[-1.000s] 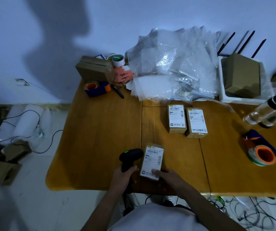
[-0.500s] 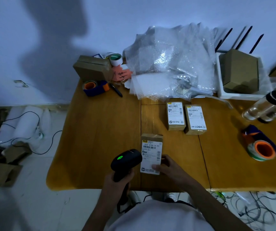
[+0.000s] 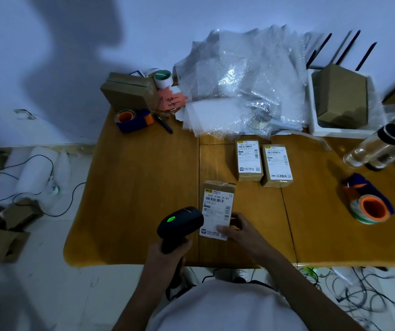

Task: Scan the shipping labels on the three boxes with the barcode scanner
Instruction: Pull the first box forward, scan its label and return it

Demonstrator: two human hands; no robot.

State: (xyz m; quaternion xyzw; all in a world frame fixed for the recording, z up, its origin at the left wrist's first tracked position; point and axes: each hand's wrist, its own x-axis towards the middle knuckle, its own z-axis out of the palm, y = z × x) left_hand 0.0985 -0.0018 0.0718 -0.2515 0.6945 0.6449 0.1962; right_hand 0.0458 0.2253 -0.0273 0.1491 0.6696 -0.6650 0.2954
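Your right hand's fingertips point(image 3: 225, 229) press flat on the lower right corner of the nearest box point(image 3: 218, 209), fingers loosely together and steadying it on the table point(image 3: 144, 187) rather than lifting it. Your left hand point(image 3: 167, 253) is wrapped tight around the grip of the barcode scanner point(image 3: 179, 224), whose head sits just beside the box's left edge, at about 9 o'clock from the label point(image 3: 216, 213), with a green light glowing on top. Whether the trigger finger is pressed cannot be told.

By the look of it, you are on the first of three labels: the scanner head points up and across this label's barcode, and the green lamp may mean a read, though that is a guess. The other two boxes point(image 3: 250, 161) point(image 3: 277, 164) lie side by side, labels up, at roughly 1 o'clock from the held box, well apart from both hands, and appear untouched.

Both forearms reach in from the near table edge, the left wrist cocked upward, the right wrist low and extended over the wood.
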